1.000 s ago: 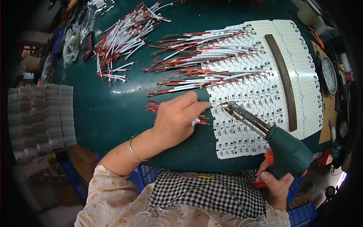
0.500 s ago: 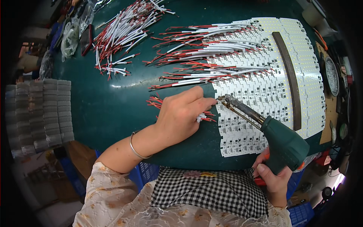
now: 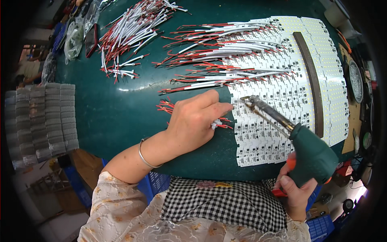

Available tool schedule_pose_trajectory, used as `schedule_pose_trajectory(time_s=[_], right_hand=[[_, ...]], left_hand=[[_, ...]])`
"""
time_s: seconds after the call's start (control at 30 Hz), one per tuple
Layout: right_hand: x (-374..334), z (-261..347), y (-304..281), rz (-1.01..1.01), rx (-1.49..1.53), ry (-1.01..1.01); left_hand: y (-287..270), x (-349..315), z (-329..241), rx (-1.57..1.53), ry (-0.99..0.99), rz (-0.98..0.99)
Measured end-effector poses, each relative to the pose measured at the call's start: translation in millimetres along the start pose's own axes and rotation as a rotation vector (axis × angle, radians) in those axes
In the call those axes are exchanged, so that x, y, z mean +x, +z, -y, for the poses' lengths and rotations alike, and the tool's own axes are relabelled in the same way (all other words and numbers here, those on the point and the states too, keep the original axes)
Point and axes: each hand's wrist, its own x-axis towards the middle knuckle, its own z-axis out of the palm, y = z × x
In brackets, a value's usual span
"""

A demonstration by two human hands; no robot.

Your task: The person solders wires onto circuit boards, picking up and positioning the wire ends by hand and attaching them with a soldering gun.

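Note:
My left hand is closed around a small bundle of red and white wires, whose ends stick out on both sides of the palm. Its fingertips rest at the left edge of the white LED circuit boards. In my right hand is a green soldering gun with an orange trigger. The gun's tip is over the boards, a little right of my left fingertips; whether it touches them I cannot tell. Several rows of white-sleeved red wires lie across the boards' far left part.
A dark bar lies across the boards. A loose heap of wires is at the far left, near a phone and a plastic bag. Stacked grey ridged pieces stand at left. A round metal dish sits at right.
The soldering gun in my right hand has moved right and slightly up, its tip now away from my left fingertips. My left hand has barely shifted.

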Motion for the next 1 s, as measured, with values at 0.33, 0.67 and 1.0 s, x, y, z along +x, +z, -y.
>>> schedule_pose_trajectory(time_s=[0.33,0.67,1.0], right_hand=[[-8,4,-9,-0.003,0.111,-0.008],[-14,1,-13,0.116,0.063,0.053],[-14,-1,-3,0.032,-0.012,0.117]], left_hand=[[1,3,0,-0.030,-0.001,-0.014],[-4,6,11,-0.146,0.010,0.108],[-3,4,8,-0.068,0.069,0.034]])
